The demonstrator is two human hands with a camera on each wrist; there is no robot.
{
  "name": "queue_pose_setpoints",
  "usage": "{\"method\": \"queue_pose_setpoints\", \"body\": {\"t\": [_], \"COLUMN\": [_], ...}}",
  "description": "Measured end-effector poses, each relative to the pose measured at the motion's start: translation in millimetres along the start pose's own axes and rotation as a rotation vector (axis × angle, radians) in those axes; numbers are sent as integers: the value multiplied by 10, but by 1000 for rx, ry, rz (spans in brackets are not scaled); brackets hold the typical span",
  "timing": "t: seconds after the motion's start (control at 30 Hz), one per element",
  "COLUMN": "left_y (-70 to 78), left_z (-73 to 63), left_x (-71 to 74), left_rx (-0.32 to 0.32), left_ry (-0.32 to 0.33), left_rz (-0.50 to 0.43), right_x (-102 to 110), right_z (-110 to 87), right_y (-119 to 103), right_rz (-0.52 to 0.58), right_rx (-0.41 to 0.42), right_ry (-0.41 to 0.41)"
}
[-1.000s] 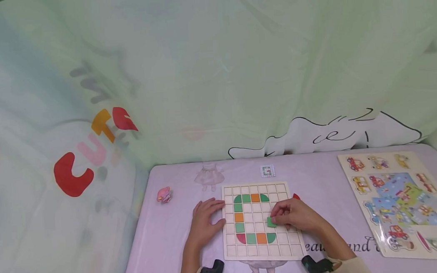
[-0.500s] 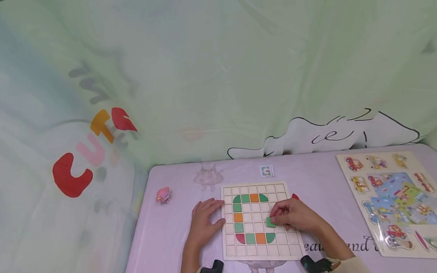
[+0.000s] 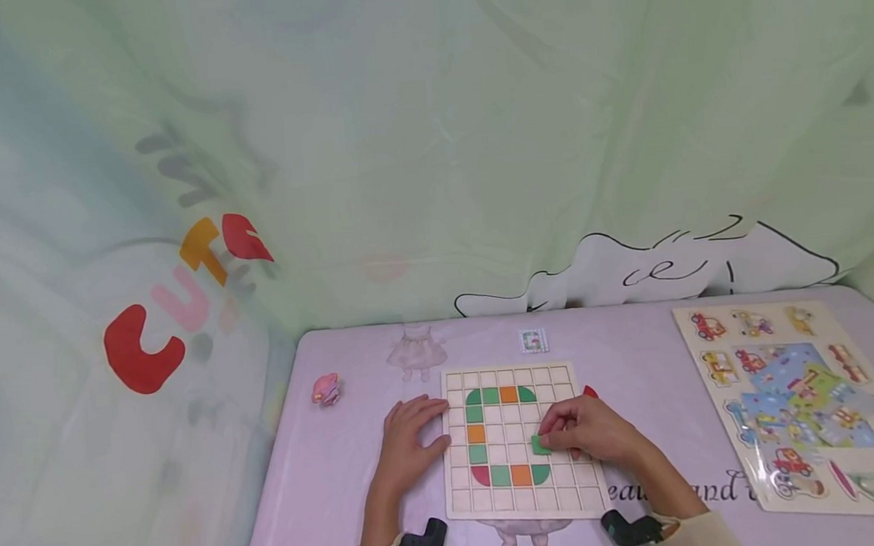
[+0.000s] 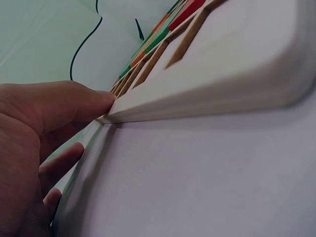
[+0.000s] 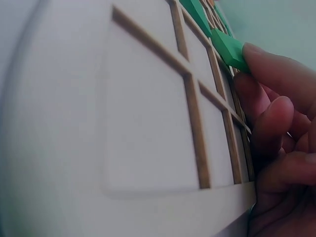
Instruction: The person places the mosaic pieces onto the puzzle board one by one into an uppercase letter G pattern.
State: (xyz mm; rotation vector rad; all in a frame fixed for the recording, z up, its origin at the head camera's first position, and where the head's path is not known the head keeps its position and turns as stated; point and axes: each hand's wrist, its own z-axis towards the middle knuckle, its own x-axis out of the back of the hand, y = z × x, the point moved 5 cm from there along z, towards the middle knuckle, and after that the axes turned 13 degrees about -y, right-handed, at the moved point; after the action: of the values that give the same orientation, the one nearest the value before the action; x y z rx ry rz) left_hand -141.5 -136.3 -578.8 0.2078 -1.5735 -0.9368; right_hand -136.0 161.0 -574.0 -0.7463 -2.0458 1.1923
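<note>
A pale wooden grid board [image 3: 527, 501] lies flat on the table. Green, orange and red tiles on it make a C-like outline, open on the right side. My right hand [image 3: 593, 433] pinches a green square tile [image 3: 540, 444] between thumb and fingers over the board's right half. In the right wrist view this tile [image 5: 228, 49] is tilted, one corner close to another green piece [image 5: 196, 17]. My left hand [image 3: 411, 439] rests at the board's left edge, fingers extended. Its thumb [image 4: 74, 101] touches the board's rim in the left wrist view.
A small pattern card [image 3: 534, 340] lies behind the board, and a pink figurine [image 3: 326, 389] stands at the left. Just beyond my right hand a red piece [image 3: 590, 392] shows partly. A vehicle picture puzzle [image 3: 834, 507] covers the table's right side.
Almost nothing differs. The right hand keeps its pinch on the green square tile in the same place, and the left hand stays at the board's edge. The view shifts very slightly.
</note>
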Motion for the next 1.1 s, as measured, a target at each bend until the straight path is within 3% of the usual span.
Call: {"method": "queue_pose_setpoints", "body": {"t": [0.57, 1.1], "left_y": [-15, -18], "left_z": [1, -2], "left_x": [-14, -11], "left_rx": [-20, -20], "left_ry": [-4, -10], "left_rz": [-14, -33], "right_x": [-34, -50], "right_z": [-22, -15], "right_y": [-18, -5], "right_rz": [-52, -101], "right_rx": [35, -17], "right_ry": [-7, 28]}}
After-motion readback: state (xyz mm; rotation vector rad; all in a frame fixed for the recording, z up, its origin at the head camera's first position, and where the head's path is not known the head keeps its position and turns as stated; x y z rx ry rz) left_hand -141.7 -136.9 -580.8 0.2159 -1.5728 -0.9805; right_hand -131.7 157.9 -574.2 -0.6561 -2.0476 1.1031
